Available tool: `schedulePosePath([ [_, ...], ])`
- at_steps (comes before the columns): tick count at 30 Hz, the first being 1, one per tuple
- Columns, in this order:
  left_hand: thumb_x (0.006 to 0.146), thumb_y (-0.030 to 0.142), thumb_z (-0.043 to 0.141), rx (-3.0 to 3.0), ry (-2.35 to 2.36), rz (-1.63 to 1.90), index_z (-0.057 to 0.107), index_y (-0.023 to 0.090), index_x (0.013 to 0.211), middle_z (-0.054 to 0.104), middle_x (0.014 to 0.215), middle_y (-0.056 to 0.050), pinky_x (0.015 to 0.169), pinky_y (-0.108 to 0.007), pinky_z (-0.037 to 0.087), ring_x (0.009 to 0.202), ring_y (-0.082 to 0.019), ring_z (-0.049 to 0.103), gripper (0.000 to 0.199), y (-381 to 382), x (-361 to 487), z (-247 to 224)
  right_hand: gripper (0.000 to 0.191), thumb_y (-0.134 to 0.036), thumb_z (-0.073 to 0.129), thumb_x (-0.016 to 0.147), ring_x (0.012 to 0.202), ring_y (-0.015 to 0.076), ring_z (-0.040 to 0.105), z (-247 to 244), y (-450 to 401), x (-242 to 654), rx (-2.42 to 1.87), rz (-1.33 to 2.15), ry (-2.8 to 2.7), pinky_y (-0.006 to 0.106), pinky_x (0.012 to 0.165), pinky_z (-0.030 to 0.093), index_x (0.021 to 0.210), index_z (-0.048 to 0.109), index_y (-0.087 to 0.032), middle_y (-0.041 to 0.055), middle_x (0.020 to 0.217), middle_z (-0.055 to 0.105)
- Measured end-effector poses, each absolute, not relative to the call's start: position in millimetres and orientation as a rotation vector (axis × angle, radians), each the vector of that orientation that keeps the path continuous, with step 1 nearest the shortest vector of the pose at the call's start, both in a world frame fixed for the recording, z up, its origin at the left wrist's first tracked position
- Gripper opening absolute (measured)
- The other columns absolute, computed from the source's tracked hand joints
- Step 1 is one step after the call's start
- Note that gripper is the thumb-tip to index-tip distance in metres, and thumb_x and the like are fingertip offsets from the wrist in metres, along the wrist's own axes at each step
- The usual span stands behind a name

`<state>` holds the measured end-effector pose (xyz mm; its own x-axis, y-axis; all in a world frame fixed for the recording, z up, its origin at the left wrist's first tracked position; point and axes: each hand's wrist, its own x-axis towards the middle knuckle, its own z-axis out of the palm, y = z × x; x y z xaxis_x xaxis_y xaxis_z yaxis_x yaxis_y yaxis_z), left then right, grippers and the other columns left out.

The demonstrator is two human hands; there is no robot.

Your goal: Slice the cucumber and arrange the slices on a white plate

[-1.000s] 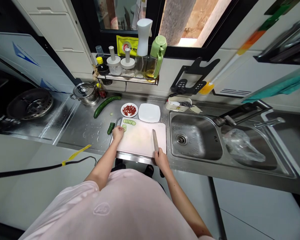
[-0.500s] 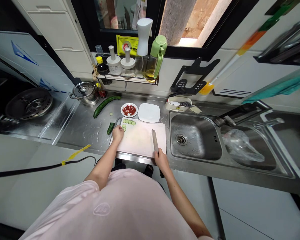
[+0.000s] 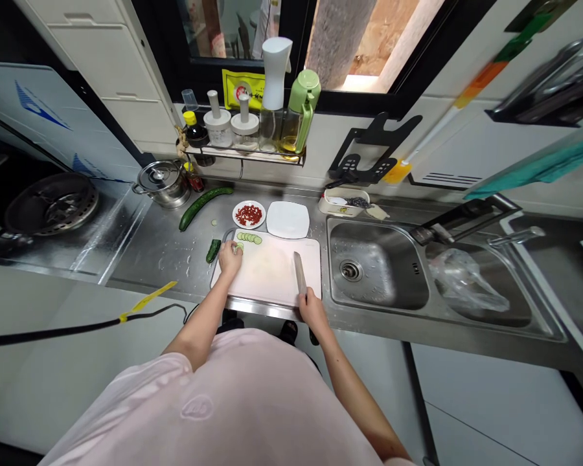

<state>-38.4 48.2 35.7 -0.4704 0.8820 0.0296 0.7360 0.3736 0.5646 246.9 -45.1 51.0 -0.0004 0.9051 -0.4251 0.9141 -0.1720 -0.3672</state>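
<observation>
My right hand [image 3: 313,307] is wrapped round the handle of a kitchen knife [image 3: 299,273], whose blade lies over the right part of a white cutting board [image 3: 272,278]. At the board's left side, my left hand [image 3: 230,260] is closed with its fingertips on a few cucumber slices [image 3: 238,246]. Just beyond them lies a row of cucumber slices [image 3: 249,238]. A cut cucumber piece [image 3: 213,250] rests on the counter left of my left hand. Behind the board stand a small plate of chopped red pieces [image 3: 249,215] and a bare white plate [image 3: 288,219].
A whole cucumber [image 3: 204,207] lies near a lidded steel pot [image 3: 162,184] at the back left. To the right is a double sink [image 3: 376,259] with a plastic bag [image 3: 466,281] in its far basin. A rack [image 3: 252,155] of bottles and jars hangs behind.
My left fingers have shifted slightly over the small group of slices. My right hand and the knife stay about where they were. The whole view has moved a little.
</observation>
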Motion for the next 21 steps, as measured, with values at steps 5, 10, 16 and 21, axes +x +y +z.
schedulePosePath([
  [5, 0.082, 0.026, 0.049, 1.718, 2.128, 0.614, 0.056, 0.021, 0.119, 0.053, 0.112, -0.009, 0.092, -0.030, 0.040, 0.101, -0.021, 0.052, 0.038, 74, -18, 46, 0.024, -0.029, 0.031, 0.095, 0.078, 0.0166, 0.057, 53, -43, 246, 2.211, -0.927, 1.998, 0.023, 0.062, 0.028, 0.107, 0.048, -0.017, 0.0079, 0.086, 0.064],
  [10, 0.085, 0.028, 0.048, 1.854, 2.076, 0.301, 0.053, 0.026, 0.125, 0.049, 0.117, -0.010, 0.091, -0.034, 0.040, 0.109, -0.025, 0.046, 0.040, 100, -5, 48, 0.025, -0.029, 0.030, 0.096, 0.079, 0.0170, 0.057, 55, -43, 245, 2.206, -0.947, 1.955, 0.023, 0.063, 0.028, 0.108, 0.048, -0.016, 0.0083, 0.087, 0.064],
  [16, 0.085, 0.027, 0.049, 1.972, 2.042, 0.179, 0.058, 0.023, 0.112, 0.047, 0.119, -0.011, 0.088, -0.034, 0.039, 0.111, -0.025, 0.044, 0.028, 111, -4, 42, 0.025, -0.028, 0.030, 0.095, 0.080, 0.0176, 0.058, 56, -42, 244, 2.191, -0.912, 1.934, 0.024, 0.062, 0.028, 0.109, 0.048, -0.016, 0.0078, 0.088, 0.064],
  [21, 0.084, 0.023, 0.050, 1.872, 2.058, 0.282, 0.058, 0.022, 0.105, 0.057, 0.110, -0.009, 0.084, -0.032, 0.040, 0.103, -0.022, 0.051, 0.023, 113, -5, 41, 0.024, -0.029, 0.030, 0.095, 0.079, 0.0178, 0.058, 52, -41, 246, 2.194, -0.892, 1.954, 0.024, 0.061, 0.027, 0.107, 0.047, -0.017, 0.0073, 0.088, 0.064],
])
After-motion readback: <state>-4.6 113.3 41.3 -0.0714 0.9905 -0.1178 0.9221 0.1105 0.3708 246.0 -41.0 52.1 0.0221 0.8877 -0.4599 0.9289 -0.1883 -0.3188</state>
